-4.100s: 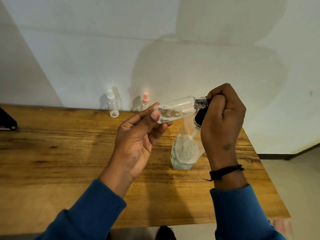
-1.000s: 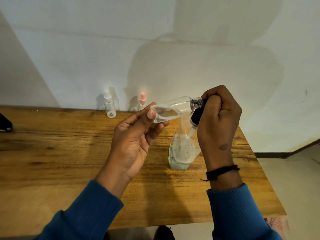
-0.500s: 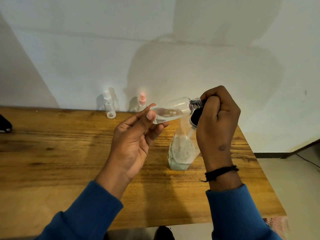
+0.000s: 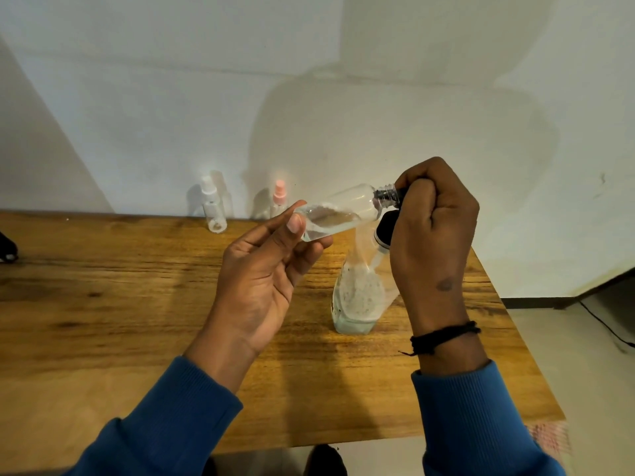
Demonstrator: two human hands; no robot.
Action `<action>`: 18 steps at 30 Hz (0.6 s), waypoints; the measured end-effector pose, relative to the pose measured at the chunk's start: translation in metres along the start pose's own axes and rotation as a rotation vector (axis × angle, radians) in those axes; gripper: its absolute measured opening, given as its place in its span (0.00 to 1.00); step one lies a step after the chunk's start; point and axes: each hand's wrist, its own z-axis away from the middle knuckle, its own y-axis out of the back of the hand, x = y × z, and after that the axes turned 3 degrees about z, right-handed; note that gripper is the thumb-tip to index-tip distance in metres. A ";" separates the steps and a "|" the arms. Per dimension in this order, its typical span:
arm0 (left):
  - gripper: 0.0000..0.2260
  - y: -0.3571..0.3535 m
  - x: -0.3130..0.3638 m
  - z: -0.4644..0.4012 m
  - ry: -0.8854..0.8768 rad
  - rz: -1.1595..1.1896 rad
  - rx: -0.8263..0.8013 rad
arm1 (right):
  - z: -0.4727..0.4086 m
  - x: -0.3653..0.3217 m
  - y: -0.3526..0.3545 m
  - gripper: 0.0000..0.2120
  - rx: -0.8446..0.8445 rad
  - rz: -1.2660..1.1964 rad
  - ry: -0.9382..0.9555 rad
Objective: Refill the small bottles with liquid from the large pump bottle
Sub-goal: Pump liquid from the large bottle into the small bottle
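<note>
My left hand (image 4: 264, 280) holds a small clear bottle (image 4: 338, 213) by its base between thumb and fingertips, nearly on its side, with its open threaded neck pointing right. A little liquid lies along its lower wall. My right hand (image 4: 431, 235) is curled round the black pump head (image 4: 386, 230) of the large pump bottle (image 4: 359, 297), and the nozzle meets the small bottle's neck. The large bottle stands on the wooden table (image 4: 137, 304), clear, with frothy liquid low inside.
Two more small bottles stand at the back of the table by the wall, one with a white cap (image 4: 211, 207) and one with a pink cap (image 4: 279, 197). The table's right edge (image 4: 515, 338) runs close beside my right arm. A dark object (image 4: 7, 247) sits at the far left.
Both hands hold much the same pose. The liquid inside the small bottle has shifted a little along its lower wall.
</note>
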 end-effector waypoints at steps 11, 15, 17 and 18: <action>0.22 0.000 0.000 0.000 -0.002 -0.005 0.012 | 0.002 -0.001 -0.001 0.13 0.013 -0.032 -0.005; 0.22 -0.001 0.000 0.001 -0.005 -0.005 -0.006 | 0.000 -0.001 0.000 0.13 0.030 -0.019 0.018; 0.21 -0.001 0.000 0.000 -0.005 -0.003 -0.010 | 0.003 -0.002 -0.002 0.12 0.047 -0.039 0.016; 0.21 -0.001 0.000 0.000 -0.006 -0.002 -0.010 | 0.004 -0.002 -0.003 0.12 0.052 -0.055 0.010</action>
